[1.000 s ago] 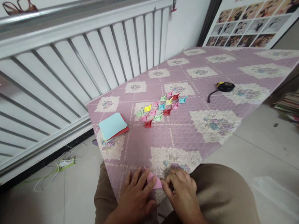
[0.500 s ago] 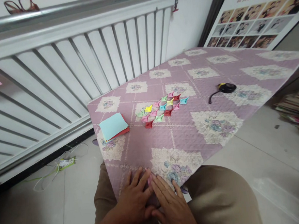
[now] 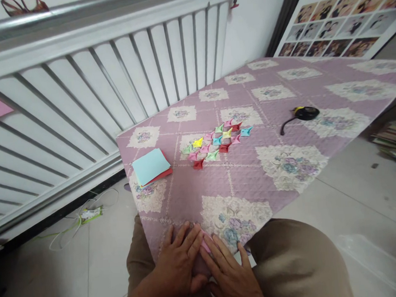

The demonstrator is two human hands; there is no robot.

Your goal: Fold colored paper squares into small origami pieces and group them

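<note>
At the near corner of the table, a piece of pink paper point(image 3: 207, 243) lies under my fingers, mostly covered, so its folds cannot be made out. My left hand point(image 3: 178, 264) is open and rests flat, its fingertips on the left side of the paper. My right hand point(image 3: 229, 269) is open too, with its fingers stretched over the right side of it. Farther up the table, several small folded paper pieces point(image 3: 217, 141) in pink, red, green, yellow and blue sit in slanting rows. A stack of coloured paper point(image 3: 151, 166), light blue on top, lies to the left.
A floral purple tablecloth point(image 3: 183, 190) covers the table. On its right part lies a black and yellow tape measure point(image 3: 306, 113). A white radiator point(image 3: 128, 76) stands along the far left side. A power strip point(image 3: 91, 214) with cables is on the floor.
My right hand's fingers have shifted slightly right, away from the left hand's. More of the pink paper shows between the hands. The camera view has moved a little.
</note>
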